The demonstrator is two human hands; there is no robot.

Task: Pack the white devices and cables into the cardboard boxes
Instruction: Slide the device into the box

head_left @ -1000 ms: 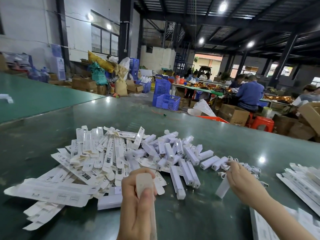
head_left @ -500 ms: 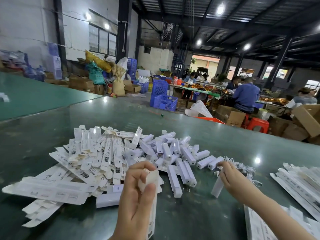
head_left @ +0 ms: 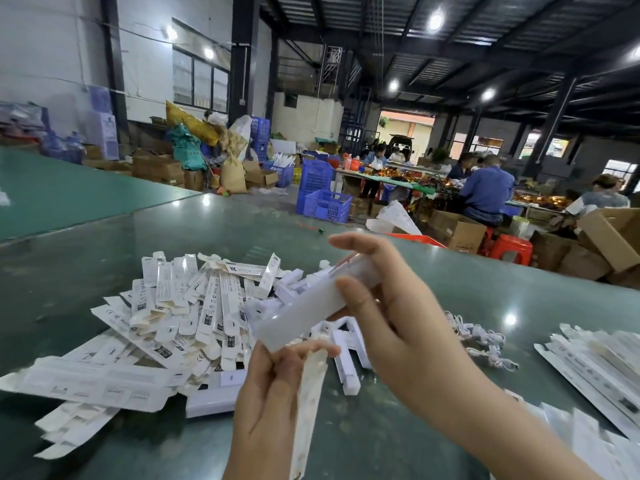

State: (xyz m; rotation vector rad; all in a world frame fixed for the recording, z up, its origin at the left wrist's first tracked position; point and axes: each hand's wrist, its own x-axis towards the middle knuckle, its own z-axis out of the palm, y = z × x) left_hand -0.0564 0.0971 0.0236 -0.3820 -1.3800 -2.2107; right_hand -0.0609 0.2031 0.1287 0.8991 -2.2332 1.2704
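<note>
My left hand (head_left: 266, 403) grips a long narrow white cardboard box (head_left: 306, 410), held upright with its top flap open. My right hand (head_left: 391, 306) holds a white stick-shaped device (head_left: 304, 311) slantwise, its lower end just above the box's open top. Behind them a heap of flat white boxes (head_left: 180, 306) and loose white devices (head_left: 346, 362) lies on the green table (head_left: 398, 438). A tangle of white cables (head_left: 481, 341) lies to the right of my right hand.
More flat white boxes (head_left: 595, 365) are stacked at the table's right edge. Brown cartons (head_left: 613, 237) stand beyond the far right edge. People sit at another table (head_left: 485, 192) in the background, beside blue crates (head_left: 322, 199).
My right hand has lifted a white device off the table and brought it left, up to the box. My left hand has tilted the box upright with its flap open.
</note>
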